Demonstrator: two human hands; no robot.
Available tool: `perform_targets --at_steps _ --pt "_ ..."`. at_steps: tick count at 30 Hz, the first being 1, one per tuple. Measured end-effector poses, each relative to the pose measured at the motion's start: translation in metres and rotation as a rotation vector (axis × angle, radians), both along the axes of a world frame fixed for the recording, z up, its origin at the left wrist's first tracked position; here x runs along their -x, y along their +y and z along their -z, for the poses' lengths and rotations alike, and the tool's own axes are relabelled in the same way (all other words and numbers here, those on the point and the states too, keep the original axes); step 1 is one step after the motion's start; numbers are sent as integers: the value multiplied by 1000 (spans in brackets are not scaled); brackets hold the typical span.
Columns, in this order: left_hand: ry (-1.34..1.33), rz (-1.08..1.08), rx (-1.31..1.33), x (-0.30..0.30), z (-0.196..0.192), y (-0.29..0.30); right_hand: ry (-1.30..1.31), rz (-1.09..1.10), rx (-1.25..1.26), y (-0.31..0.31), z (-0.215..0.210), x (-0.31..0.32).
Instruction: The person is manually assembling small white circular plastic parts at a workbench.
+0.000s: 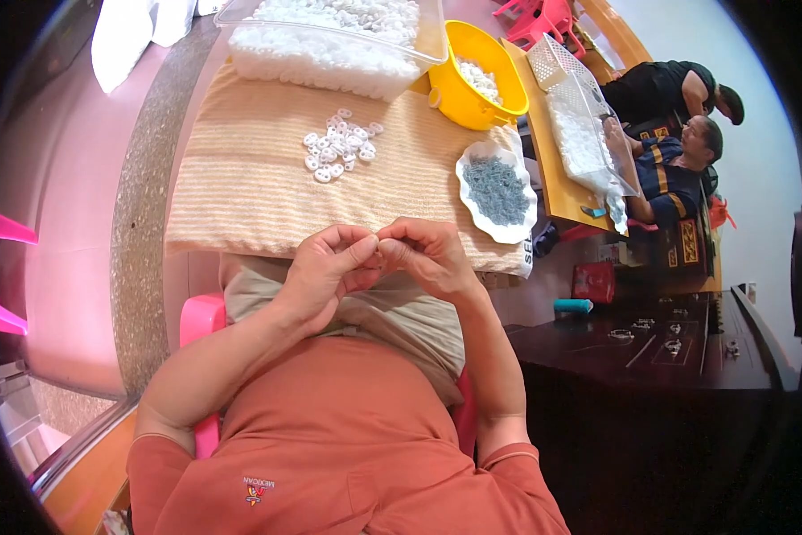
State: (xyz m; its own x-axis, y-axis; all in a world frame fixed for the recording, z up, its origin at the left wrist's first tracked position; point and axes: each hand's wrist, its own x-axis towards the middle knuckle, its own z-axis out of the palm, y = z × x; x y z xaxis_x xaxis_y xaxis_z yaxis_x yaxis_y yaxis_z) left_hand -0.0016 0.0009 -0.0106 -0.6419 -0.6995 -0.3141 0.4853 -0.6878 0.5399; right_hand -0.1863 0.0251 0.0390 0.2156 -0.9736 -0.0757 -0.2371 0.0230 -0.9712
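I have both hands up close to my lap, just off the near edge of the towel (240,192), so the small work sits where I can see it. My left hand (325,267) and my right hand (427,254) meet fingertip to fingertip, thumbs and forefingers pinched together on something tiny between them; I think it is one of the white rings, but my fingers cover it and I cannot tell for sure. The other fingers of each hand are curled in loosely, out of the way. The loose pile of rings (338,147) lies farther out on the towel, apart from my hands but within an easy reach, and the cloth keeps such light pieces from rolling or skating off (a bare table would let them). To my right on the towel is a white dish (499,234) of small grey bits (497,189), near my right hand so it can dip there without crossing over. Beyond the pile stand the clear tub (329,49) heaped with white pieces and the yellow bowl (477,76), both at the far end as stock. Two other people sit at the next table (557,169), their hands at their own clear bin (588,129).
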Motion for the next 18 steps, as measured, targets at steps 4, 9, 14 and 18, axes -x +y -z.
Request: perform_targets --at_steps 4,9,14,18 --pt "-10 13 50 0 -7 1 -144 30 -79 5 4 0" --pt "-15 32 42 -2 -15 0 -252 107 -108 7 10 -2" --pt "6 69 68 0 -8 1 -334 199 -73 5 23 -5" --pt "-2 87 78 0 -9 1 -292 193 -49 5 29 -5"
